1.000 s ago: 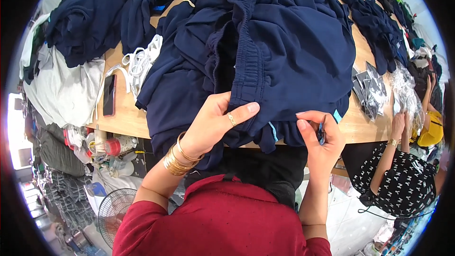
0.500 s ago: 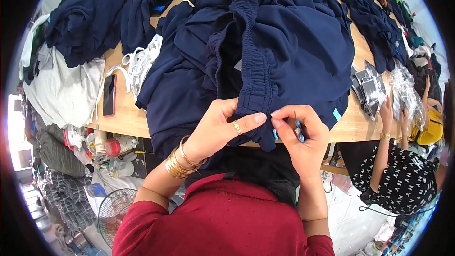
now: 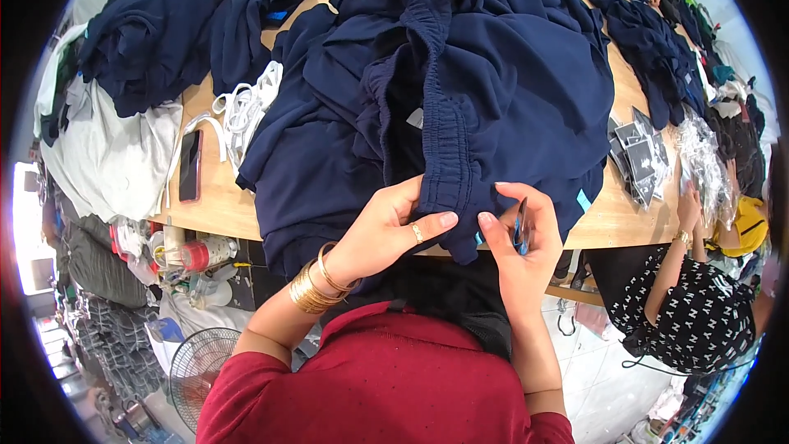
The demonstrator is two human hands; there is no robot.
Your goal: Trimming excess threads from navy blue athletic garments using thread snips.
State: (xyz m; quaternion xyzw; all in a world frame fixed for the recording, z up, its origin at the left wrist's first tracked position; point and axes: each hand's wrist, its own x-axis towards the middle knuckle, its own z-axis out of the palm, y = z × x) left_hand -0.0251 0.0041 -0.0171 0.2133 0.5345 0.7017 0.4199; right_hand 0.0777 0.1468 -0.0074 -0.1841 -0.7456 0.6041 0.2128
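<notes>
A navy garment (image 3: pixel 526 90) with a gathered elastic waistband (image 3: pixel 448 148) lies on more navy cloth in front of me. My left hand (image 3: pixel 382 230) grips the waistband's near end, thumb on top and fingers behind the cloth. Just to the right, my right hand (image 3: pixel 526 255) has small blue thread snips (image 3: pixel 521 230) tucked in its palm. Its thumb and forefinger are apart beside the waistband, with nothing visible between their tips. A pale label (image 3: pixel 417 118) shows inside the waist opening. The snips' blades are partly hidden by the fingers.
White cords (image 3: pixel 246 111) and a phone (image 3: pixel 190 166) lie on the wooden table (image 3: pixel 222 214) to the left. Beyond is a navy cloth pile (image 3: pixel 156 41). To the right are dark cards (image 3: pixel 641 156) and clear plastic bags (image 3: pixel 705 168), near another person's hand (image 3: pixel 689 210).
My right thumb and forefinger have parted and drawn slightly right, away from the waistband edge. My left hand keeps its grip, shifted slightly down. The co-worker's arm at right has moved.
</notes>
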